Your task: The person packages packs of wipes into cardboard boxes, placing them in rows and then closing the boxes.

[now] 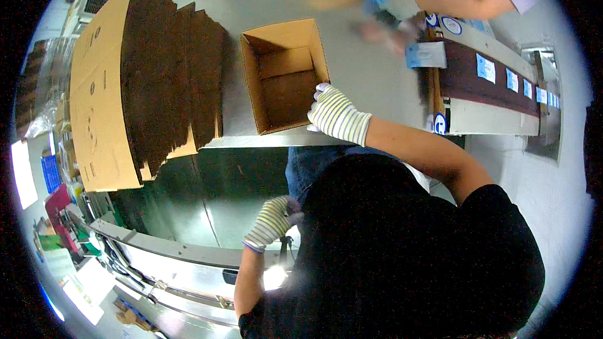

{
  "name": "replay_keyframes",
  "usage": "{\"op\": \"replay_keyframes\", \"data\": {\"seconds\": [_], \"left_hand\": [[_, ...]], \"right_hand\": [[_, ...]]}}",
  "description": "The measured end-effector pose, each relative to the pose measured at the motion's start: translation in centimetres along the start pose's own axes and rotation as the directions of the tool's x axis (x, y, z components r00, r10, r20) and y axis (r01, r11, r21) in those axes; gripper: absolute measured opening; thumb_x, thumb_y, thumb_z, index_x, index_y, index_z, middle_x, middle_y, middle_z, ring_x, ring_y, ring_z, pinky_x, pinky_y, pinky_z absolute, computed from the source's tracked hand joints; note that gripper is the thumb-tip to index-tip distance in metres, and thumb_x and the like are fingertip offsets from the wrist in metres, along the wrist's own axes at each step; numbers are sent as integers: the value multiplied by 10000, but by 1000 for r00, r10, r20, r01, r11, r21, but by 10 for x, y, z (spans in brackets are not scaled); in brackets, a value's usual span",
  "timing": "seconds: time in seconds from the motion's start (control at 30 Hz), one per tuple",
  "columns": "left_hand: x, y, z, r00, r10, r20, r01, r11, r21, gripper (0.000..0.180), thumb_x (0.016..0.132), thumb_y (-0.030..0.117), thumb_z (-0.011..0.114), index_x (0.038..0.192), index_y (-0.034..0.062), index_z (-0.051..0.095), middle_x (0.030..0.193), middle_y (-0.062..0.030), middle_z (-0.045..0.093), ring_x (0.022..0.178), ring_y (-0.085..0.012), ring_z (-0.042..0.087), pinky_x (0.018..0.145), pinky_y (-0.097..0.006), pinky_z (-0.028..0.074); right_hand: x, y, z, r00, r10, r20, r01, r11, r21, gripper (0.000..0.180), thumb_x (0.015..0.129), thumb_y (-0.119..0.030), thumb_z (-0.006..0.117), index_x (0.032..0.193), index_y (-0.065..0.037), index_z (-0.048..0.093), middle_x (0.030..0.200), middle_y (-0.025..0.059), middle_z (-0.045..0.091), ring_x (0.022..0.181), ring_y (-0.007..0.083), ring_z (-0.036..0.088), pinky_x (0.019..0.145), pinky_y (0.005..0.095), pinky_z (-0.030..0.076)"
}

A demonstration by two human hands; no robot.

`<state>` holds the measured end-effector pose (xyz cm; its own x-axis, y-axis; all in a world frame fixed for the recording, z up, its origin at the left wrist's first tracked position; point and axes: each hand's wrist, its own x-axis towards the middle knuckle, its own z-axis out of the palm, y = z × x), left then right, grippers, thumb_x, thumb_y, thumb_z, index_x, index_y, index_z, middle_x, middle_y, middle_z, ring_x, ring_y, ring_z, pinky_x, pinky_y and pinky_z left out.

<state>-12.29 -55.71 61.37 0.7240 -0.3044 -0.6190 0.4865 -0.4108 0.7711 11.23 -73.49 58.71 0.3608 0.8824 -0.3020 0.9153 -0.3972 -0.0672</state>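
Our hands are well apart: the right hand (339,116), in a striped glove, grips the right edge of the open cardboard box (286,78) at upper center of the frame, on the metal surface (235,0). Our left hand (268,223), lower center, curls by our body; we cannot tell whether it holds anything. Flattened cartons (100,88) stand stacked at upper left.

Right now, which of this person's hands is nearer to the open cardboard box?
Right. The right hand touches the open cardboard box at its right side; the left hand is apart, lower in the picture, past the table edge.
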Motion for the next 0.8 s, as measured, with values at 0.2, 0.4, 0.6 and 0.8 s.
{"op": "replay_keyframes", "data": {"seconds": [0.2, 0.4, 0.6, 0.8], "left_hand": [[-16, -67, 5, 959, -281, 29, 225, 823, 521, 190, 720, 254, 674, 822, 97, 646, 795, -148, 641, 797, -336, 614, 708, -428, 490], [25, -35, -6, 866, 152, -476, 131, 851, 509, 220, 712, 212, 686, 881, 98, 603, 843, -124, 637, 805, -321, 610, 701, -422, 487], [42, 50, -42, 661, 542, -519, 248, 494, 833, 298, 762, 174, 610, 1052, 128, 559, 1061, -84, 571, 1048, -297, 518, 880, -443, 389], [97, 81, -62, 776, 580, -248, 168, 189, 967, 499, 751, 300, 620, 1194, 89, 525, 1209, -104, 539, 1258, -283, 393, 1105, -468, 170]], "right_hand": [[1, 3, 2, 1000, 12, 13, -13, 998, 66, 370, 752, -453, 572, 769, -107, 701, 926, 154, 677, 1017, 313, 600, 957, 442, 376], [0, 2, 3, 999, 33, -33, -30, 997, 73, 375, 749, -449, 586, 749, -92, 698, 896, 172, 676, 976, 324, 608, 935, 435, 387], [1, -1, 8, 997, 31, -74, -29, 999, 26, 351, 759, -432, 584, 748, -102, 704, 885, 160, 680, 948, 300, 620, 911, 417, 404], [-4, -3, 3, 997, 24, -75, -20, 998, 57, 273, 757, -350, 582, 753, -109, 710, 855, 155, 680, 908, 293, 628, 877, 425, 425]]}}
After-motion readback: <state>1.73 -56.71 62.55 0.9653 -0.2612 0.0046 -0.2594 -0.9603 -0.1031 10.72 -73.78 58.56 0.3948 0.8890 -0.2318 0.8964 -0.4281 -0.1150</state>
